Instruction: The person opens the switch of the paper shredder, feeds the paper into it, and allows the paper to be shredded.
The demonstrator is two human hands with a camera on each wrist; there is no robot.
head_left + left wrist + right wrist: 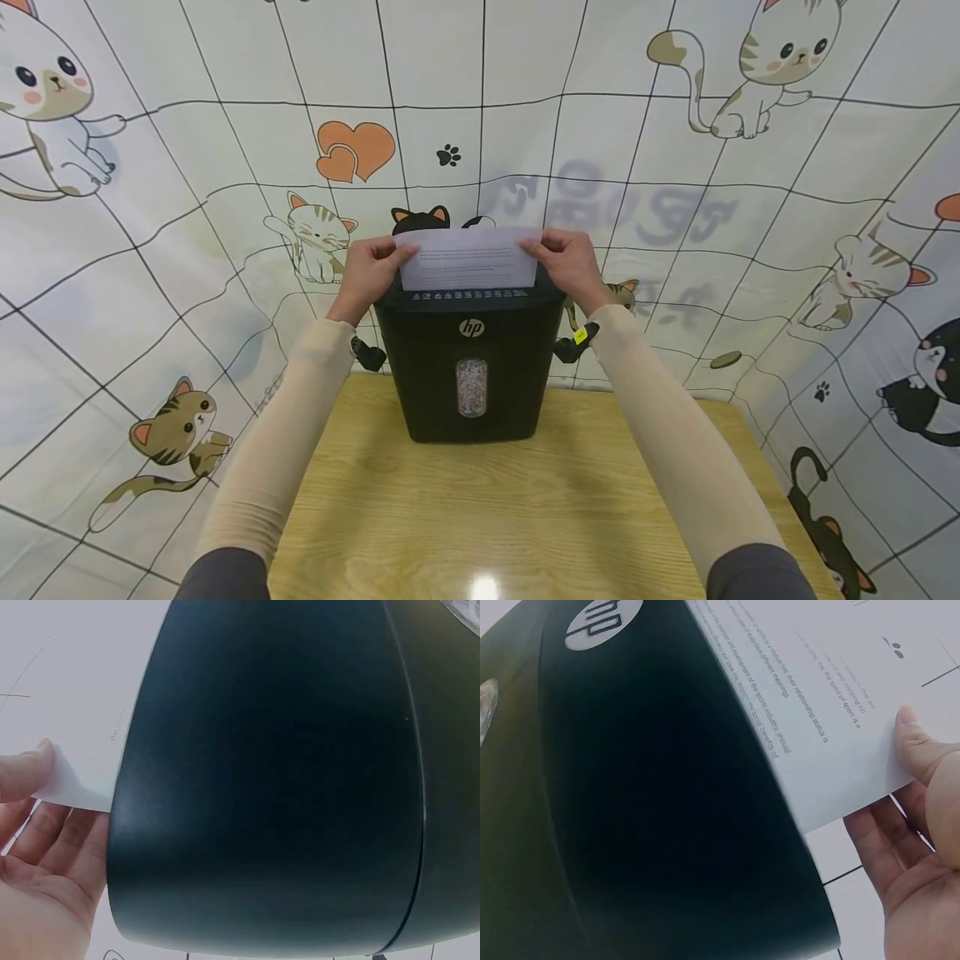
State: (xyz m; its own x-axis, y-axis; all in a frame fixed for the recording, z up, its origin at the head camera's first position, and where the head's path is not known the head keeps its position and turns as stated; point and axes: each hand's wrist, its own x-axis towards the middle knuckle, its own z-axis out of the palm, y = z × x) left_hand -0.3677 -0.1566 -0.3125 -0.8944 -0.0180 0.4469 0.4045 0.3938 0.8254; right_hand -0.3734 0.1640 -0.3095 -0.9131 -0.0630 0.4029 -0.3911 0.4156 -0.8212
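Observation:
A printed sheet of paper (468,260) stands upright in the top slot of a black HP paper shredder (427,358). My left hand (370,273) pinches the sheet's left edge between thumb and fingers. At the opposite edge my right hand (567,262) pinches it the same way. In the left wrist view the thumb lies on the front of the paper (90,750), with the fingers behind it. Lines of print show on the paper (817,712) in the right wrist view. The sheet's lower part is hidden inside the shredder.
The shredder stands at the back of a wooden table (465,508). Shreds show through its small window (472,388). A white cloth with cat drawings and grid lines (480,75) hangs behind and at both sides. Dark wrist cameras (576,343) sit beside the shredder.

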